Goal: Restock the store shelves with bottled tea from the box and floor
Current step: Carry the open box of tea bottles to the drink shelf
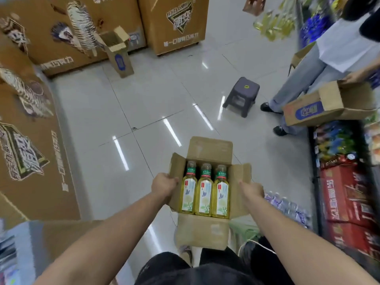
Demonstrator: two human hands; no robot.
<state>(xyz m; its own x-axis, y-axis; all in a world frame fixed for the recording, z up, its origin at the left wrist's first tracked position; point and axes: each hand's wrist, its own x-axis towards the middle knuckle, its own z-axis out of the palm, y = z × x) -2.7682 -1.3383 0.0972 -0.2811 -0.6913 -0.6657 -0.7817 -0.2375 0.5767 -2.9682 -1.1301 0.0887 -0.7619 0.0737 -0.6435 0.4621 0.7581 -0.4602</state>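
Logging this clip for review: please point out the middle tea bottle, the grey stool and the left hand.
middle tea bottle (pixel 204 192): head view, on its label.
grey stool (pixel 250 88): head view, on its seat top.
left hand (pixel 163 185): head view, on the back of the hand.

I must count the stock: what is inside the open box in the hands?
Three tea bottles sit side by side in the cardboard box, filling its visible width. Anything under them is covered.
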